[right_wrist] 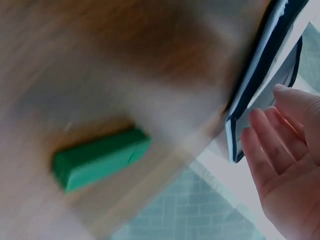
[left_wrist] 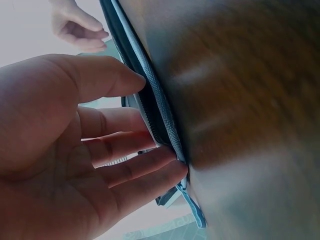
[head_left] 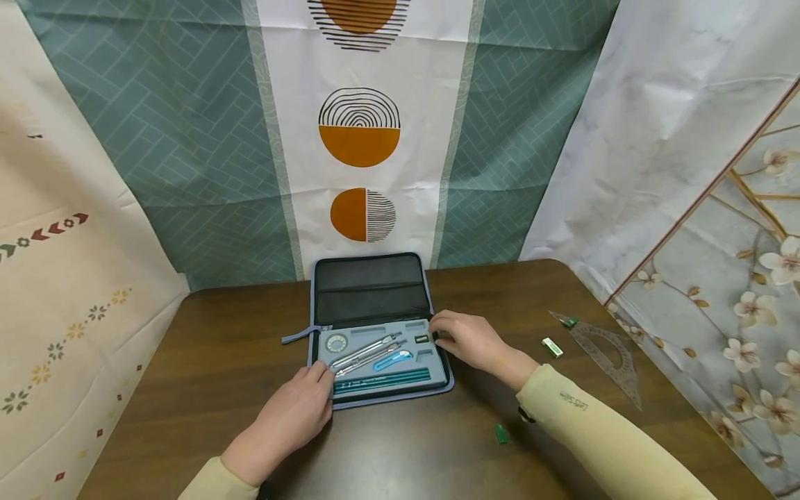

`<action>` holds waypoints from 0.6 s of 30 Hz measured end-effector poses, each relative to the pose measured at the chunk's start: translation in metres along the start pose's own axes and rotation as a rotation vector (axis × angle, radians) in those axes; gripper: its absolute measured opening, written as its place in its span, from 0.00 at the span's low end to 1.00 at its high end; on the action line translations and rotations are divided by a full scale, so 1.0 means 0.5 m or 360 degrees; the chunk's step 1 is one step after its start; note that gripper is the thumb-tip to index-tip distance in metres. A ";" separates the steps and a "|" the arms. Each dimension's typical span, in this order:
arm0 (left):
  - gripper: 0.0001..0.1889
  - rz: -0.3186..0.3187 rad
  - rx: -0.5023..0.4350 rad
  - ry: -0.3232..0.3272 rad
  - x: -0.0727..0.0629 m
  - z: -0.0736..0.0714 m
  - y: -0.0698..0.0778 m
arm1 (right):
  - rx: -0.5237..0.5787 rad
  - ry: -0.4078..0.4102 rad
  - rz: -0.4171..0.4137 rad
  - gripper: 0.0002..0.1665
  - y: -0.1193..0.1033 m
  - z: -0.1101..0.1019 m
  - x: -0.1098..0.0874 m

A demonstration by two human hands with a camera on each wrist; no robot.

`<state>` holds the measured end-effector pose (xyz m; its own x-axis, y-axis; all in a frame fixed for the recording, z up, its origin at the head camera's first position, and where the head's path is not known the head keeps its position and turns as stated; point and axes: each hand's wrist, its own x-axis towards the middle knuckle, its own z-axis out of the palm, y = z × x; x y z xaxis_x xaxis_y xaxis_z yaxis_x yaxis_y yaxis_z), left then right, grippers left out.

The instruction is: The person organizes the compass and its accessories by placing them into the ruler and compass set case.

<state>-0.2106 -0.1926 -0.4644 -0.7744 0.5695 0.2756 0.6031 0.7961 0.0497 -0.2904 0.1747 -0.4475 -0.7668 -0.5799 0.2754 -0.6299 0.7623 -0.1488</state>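
A zippered pencil case [head_left: 446, 378] lies open, its dark lid raised toward the curtain. In its grey tray are metal compasses [head_left: 369, 352], a light-blue utility knife [head_left: 393, 360], dark-green pencils [head_left: 382, 381], a white disc [head_left: 336, 343] and a small sharpener [head_left: 421, 339]. My left hand [head_left: 298, 406] rests at the case's left edge; in the left wrist view its long fingers touch the zipper side, the thumb near the rim. My right hand [head_left: 470, 338] is at the right edge, relaxed fingertips beside the sharpener and nothing seen in its grasp.
A clear set square [head_left: 603, 354] lies at the right, with a small green piece [head_left: 569, 322] at its tip. Left of it is a white-and-green eraser [head_left: 553, 347]. A green block [head_left: 501, 434] lies nearer the front. Curtains hang behind the brown table [head_left: 250, 326].
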 end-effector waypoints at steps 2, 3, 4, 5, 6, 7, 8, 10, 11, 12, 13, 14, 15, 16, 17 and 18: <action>0.17 0.0004 0.0002 -0.0008 0.002 -0.001 0.001 | -0.0023 0.0010 0.0025 0.18 0.008 -0.009 -0.011; 0.17 0.0001 0.0001 -0.0019 0.003 -0.002 0.002 | -0.0033 0.0011 0.0042 0.18 0.011 -0.014 -0.016; 0.18 -0.0002 -0.0003 -0.0027 0.004 -0.002 0.002 | -0.0038 0.0010 0.0066 0.19 0.016 -0.019 -0.022; 0.18 -0.0005 -0.0007 -0.0034 0.006 -0.003 0.003 | -0.0050 0.0012 0.0088 0.19 0.021 -0.024 -0.029; 0.18 -0.0008 -0.0011 -0.0041 0.007 -0.004 0.004 | -0.0061 0.0011 0.0112 0.20 0.026 -0.029 -0.035; 0.19 -0.0007 -0.0013 -0.0042 0.008 -0.005 0.004 | -0.0077 0.0009 0.0132 0.20 0.031 -0.035 -0.042; 0.19 -0.0007 -0.0011 -0.0040 0.008 -0.006 0.005 | -0.0085 -0.0002 0.0157 0.21 0.036 -0.041 -0.049; 0.19 -0.0009 -0.0011 -0.0037 0.008 -0.007 0.006 | -0.0095 -0.0027 0.0207 0.22 0.047 -0.052 -0.063; 0.18 -0.0010 -0.0010 -0.0036 0.007 -0.007 0.006 | -0.0105 -0.0040 0.0227 0.22 0.052 -0.057 -0.071; 0.18 -0.0014 -0.0013 -0.0037 0.007 -0.008 0.007 | -0.0106 -0.0053 0.0245 0.22 0.057 -0.063 -0.080; 0.18 -0.0016 -0.0018 -0.0039 0.006 -0.008 0.007 | -0.0111 -0.0062 0.0267 0.23 0.063 -0.067 -0.088; 0.18 -0.0021 -0.0024 -0.0042 0.005 -0.009 0.007 | -0.0114 -0.0068 0.0292 0.23 0.068 -0.073 -0.097; 0.18 -0.0027 -0.0035 -0.0046 0.004 -0.009 0.007 | -0.0119 -0.0070 0.0315 0.23 0.074 -0.077 -0.106; 0.18 -0.0030 -0.0041 -0.0048 0.003 -0.010 0.007 | -0.0124 -0.0067 0.0337 0.23 0.080 -0.081 -0.114; 0.18 -0.0033 -0.0046 -0.0050 0.001 -0.011 0.006 | -0.0135 -0.0064 0.0351 0.23 0.086 -0.086 -0.123; 0.18 -0.0034 -0.0050 -0.0049 0.000 -0.012 0.006 | -0.0137 -0.0058 0.0372 0.23 0.091 -0.091 -0.131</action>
<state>-0.2077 -0.1915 -0.4585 -0.7924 0.5590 0.2442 0.5919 0.8015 0.0857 -0.2634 0.2605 -0.4293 -0.8953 -0.3937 0.2084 -0.4233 0.8977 -0.1224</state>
